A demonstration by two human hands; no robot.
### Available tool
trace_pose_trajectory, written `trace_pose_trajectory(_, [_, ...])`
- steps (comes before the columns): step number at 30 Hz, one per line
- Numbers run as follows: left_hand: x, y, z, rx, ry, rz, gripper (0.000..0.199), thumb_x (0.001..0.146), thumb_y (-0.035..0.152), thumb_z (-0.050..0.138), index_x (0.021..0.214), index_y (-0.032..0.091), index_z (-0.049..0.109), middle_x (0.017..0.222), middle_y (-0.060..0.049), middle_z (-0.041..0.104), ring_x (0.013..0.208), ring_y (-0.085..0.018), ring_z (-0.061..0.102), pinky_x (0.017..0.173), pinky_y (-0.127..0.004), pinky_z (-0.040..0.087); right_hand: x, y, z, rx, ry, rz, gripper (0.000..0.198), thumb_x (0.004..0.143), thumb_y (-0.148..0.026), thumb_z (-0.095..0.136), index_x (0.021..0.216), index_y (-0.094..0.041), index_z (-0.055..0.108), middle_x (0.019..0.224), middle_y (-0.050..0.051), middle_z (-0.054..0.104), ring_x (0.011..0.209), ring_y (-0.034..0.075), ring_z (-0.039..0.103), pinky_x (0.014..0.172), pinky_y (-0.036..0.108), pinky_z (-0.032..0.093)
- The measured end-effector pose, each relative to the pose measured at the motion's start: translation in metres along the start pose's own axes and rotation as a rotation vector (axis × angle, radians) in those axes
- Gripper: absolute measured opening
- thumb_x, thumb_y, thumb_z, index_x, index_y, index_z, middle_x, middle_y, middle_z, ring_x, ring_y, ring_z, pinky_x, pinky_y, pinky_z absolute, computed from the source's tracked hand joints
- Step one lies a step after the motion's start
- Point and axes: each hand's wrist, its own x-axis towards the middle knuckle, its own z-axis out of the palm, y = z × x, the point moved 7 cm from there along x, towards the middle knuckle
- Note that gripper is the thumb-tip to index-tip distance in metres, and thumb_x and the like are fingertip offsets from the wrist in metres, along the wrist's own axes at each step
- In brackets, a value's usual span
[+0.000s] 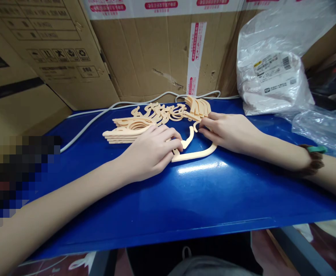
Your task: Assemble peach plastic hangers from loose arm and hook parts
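A cream plastic hanger arm (195,155) lies on the blue table in front of me, its curved end running under my right hand. The fingers of my left hand (156,149) are closed on its left end, where a shorter curved piece (189,137) joins or overlaps it; I cannot tell which. My right hand (229,130) pinches a small curved hook (196,126) at its fingertips. Beyond my left hand is a stack of hanger arms (124,135). Farther back lie a heap of loose hooks (159,112) and a bundle of curved strips (199,106).
Cardboard boxes (156,57) wall in the back and left of the blue table (202,203). A white cable (99,116) crosses behind the pieces. At the right stand a labelled plastic bag (274,80) and clear wrap (323,128). A pixelated dark patch covers the left.
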Motion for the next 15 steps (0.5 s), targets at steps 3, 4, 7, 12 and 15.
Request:
trace_pose_trajectory(3, [0.000,0.002,-0.005,0.087,0.041,-0.012,0.027,0.094,0.023,0.039,0.089,0.016,0.065,0.104,-0.007,0.066,0.096,-0.024,0.057,0.083,-0.041,0.039,-0.001,0.000,-0.001,-0.009,0.011,0.005,0.033,0.099,-0.032,0.033,0.099,-0.018,0.063,0.094,0.008,0.065,0.081,0.020,0.063,0.059,0.030,0.033])
trace_pose_trajectory(4, [0.000,0.003,-0.007,0.124,0.058,-0.012,0.027,0.094,0.027,0.041,0.087,0.016,0.065,0.102,-0.007,0.067,0.094,-0.024,0.059,0.082,-0.041,0.039,-0.001,0.000,-0.002,-0.003,0.015,0.001,0.032,0.098,-0.031,0.033,0.097,-0.018,0.063,0.093,0.008,0.065,0.080,0.020,0.063,0.059,0.030,0.033])
trace_pose_trajectory(7, [0.000,0.006,-0.009,0.226,0.090,0.004,0.032,0.093,0.038,0.047,0.080,0.016,0.065,0.096,-0.007,0.070,0.090,-0.024,0.062,0.080,-0.040,0.041,-0.002,-0.003,-0.002,0.042,0.025,-0.027,0.029,0.097,-0.029,0.036,0.100,-0.018,0.062,0.097,0.008,0.067,0.082,0.020,0.064,0.059,0.030,0.035])
trace_pose_trajectory(12, [0.000,0.009,-0.010,0.383,0.113,0.054,0.037,0.093,0.043,0.050,0.077,0.014,0.066,0.091,-0.009,0.071,0.089,-0.027,0.064,0.080,-0.042,0.044,-0.002,-0.004,-0.001,0.079,0.011,-0.032,0.027,0.094,-0.026,0.036,0.104,-0.019,0.060,0.103,0.008,0.069,0.084,0.021,0.065,0.058,0.030,0.035])
trace_pose_trajectory(15, [0.000,0.010,-0.012,0.447,0.125,0.070,0.041,0.092,0.046,0.050,0.076,0.013,0.067,0.088,-0.010,0.071,0.089,-0.028,0.064,0.082,-0.043,0.045,-0.001,-0.003,0.000,0.069,-0.007,-0.004,0.026,0.093,-0.026,0.036,0.102,-0.019,0.059,0.104,0.009,0.070,0.083,0.022,0.066,0.057,0.030,0.033])
